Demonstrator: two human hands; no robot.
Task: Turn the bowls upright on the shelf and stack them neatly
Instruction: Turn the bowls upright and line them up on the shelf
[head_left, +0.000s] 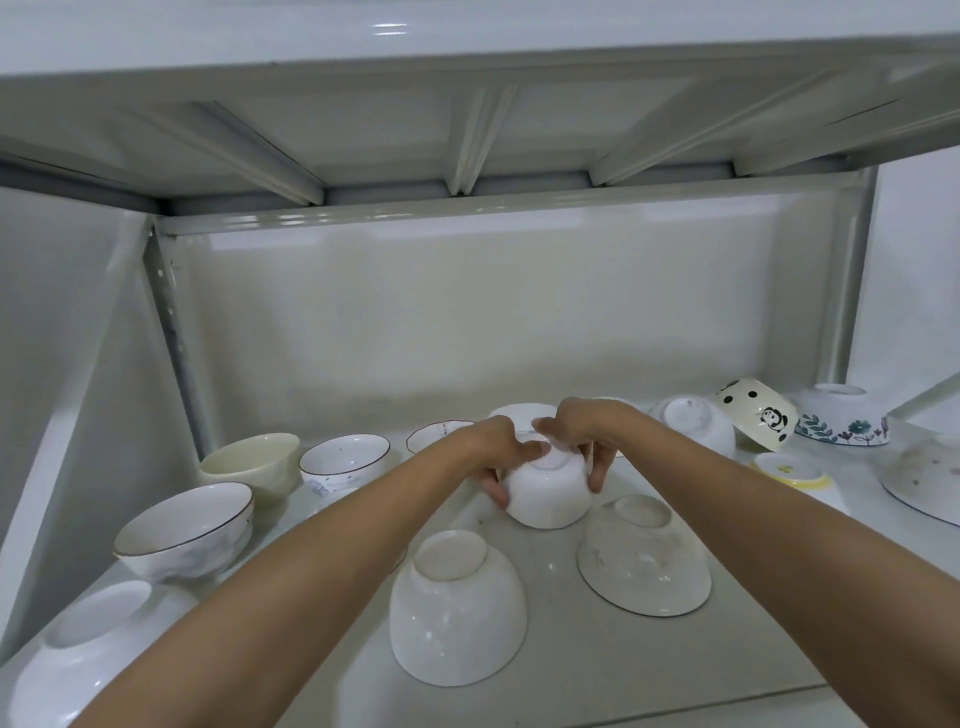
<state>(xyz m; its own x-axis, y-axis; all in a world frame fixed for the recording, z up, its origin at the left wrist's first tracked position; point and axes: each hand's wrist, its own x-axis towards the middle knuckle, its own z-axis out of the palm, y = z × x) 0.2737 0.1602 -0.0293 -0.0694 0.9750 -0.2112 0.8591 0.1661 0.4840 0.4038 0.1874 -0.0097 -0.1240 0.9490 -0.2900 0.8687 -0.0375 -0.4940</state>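
Nearest, two glossy round bowls, a white one (457, 608) and a speckled one (644, 556), sit upside down on the smooth shelf (571, 670), below the hands with a bare strip between them. The left hand (498, 457) and right hand (582, 441) grip a small white bowl (548, 493), inverted, by its sides. Beyond and left stand upright bowls (343, 460); to the right, a panda bowl (758, 413) leans tilted.

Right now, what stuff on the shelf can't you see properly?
All in the head view:
- White bowl behind the hands: mostly hidden by the left hand and right hand.
- Bowl at the bottom left: cut off by the picture's edge.
- Wide bowl far right: cut off by the right edge.
- Yellow-rimmed bowl: partly behind the right arm.
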